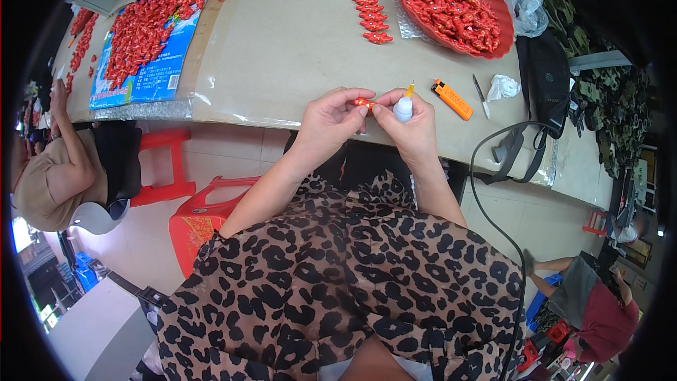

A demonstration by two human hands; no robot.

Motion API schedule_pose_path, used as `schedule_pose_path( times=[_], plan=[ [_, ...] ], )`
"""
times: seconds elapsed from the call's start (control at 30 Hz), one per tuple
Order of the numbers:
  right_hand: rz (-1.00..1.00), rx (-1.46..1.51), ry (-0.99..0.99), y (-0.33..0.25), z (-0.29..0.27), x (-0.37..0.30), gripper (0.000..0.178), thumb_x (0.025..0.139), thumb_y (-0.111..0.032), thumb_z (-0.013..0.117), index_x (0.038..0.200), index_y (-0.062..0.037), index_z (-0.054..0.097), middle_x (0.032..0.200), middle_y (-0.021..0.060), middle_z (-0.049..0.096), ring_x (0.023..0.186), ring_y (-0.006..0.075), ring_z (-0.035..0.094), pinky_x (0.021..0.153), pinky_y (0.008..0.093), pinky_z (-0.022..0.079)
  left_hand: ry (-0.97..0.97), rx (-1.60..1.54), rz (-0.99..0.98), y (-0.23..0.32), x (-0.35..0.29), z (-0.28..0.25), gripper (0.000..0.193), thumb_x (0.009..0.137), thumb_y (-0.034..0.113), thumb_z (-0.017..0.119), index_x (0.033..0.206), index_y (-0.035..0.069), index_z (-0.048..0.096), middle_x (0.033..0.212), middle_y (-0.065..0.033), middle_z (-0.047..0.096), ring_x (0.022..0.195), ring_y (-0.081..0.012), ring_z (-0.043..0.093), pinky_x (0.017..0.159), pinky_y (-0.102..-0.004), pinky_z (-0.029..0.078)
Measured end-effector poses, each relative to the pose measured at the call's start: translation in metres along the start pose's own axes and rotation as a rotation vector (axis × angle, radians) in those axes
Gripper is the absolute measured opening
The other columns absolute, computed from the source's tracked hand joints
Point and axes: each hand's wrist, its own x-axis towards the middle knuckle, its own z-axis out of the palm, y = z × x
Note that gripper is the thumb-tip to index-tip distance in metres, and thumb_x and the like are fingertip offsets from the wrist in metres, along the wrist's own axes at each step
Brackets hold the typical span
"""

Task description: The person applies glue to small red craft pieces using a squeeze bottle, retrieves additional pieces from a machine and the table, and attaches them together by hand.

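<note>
Over the table's front edge, my left hand (330, 125) pinches a small red piece with light spots (363, 102) between thumb and fingertips. My right hand (412, 130) meets the piece from the other side with its thumb tip. That same hand grips a small white bottle (403, 110) with a thin yellow nozzle pointing up, likely a glue bottle. Beyond my hands lies a short column of similar red pieces (374, 26). A red scalloped bowl (509, 34) at the far right is heaped with more of them.
Right of my hands lie an orange lighter (452, 99), a thin pointed tool (481, 96), crumpled white tissue (503, 87) and a black bag (543, 88). A dark cable (474, 162) loops nearby. Red pieces cover a blue sheet (151, 63) at left, near a seated person (67, 169).
</note>
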Motion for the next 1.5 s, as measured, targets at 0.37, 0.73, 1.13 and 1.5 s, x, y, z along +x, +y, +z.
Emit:
schedule_pose_path(
  times=[0.37, 0.73, 1.13, 1.5],
  plan=[
    [-0.040, 0.044, -0.031, 0.001, 0.000, 0.001, 0.005, 0.070, 0.000, 0.059, 0.073, 0.0003, 0.055, 0.068, 0.0011, 0.055, 0.061, 0.0040, 0.048, 0.054, 0.0172, 0.038, -0.009, 0.006, 0.050, -0.004, 0.001, -0.001, 0.021, 0.080, -0.002, 0.047, 0.100, -0.003, 0.052, 0.080, -0.0042, 0.053, 0.068, -0.0087, 0.050, 0.063, -0.0199, 0.042],
    [-0.024, 0.043, -0.076, 0.003, -0.006, 0.003, 0.006, 0.071, -0.002, 0.059, 0.074, -0.0005, 0.054, 0.069, 0.0005, 0.055, 0.062, 0.0042, 0.048, 0.055, 0.0181, 0.038, -0.018, -0.022, 0.119, -0.003, 0.000, 0.001, 0.022, 0.079, -0.001, 0.049, 0.100, -0.002, 0.052, 0.091, -0.0055, 0.048, 0.074, -0.0100, 0.051, 0.067, -0.0213, 0.043],
    [-0.075, 0.342, -0.005, 0.009, -0.017, 0.002, 0.013, 0.076, -0.007, 0.053, 0.085, 0.0017, 0.053, 0.072, 0.0040, 0.052, 0.060, 0.0078, 0.046, 0.055, 0.0211, 0.037, 0.027, -0.016, -0.004, 0.008, 0.014, 0.007, 0.022, 0.079, 0.003, 0.052, 0.100, 0.000, 0.050, 0.082, -0.0034, 0.054, 0.069, -0.0067, 0.051, 0.063, -0.0197, 0.044],
    [-0.102, 0.306, -0.010, 0.015, -0.015, -0.006, 0.014, 0.076, -0.008, 0.053, 0.086, 0.0024, 0.051, 0.073, 0.0065, 0.051, 0.061, 0.0115, 0.047, 0.056, 0.0243, 0.038, 0.005, 1.138, 0.561, 0.010, 0.081, -0.010, 0.021, 0.063, 0.008, 0.061, 0.084, 0.006, 0.057, 0.085, -0.0079, 0.055, 0.076, -0.0245, 0.048, 0.066, -0.0333, 0.042]
  ],
)
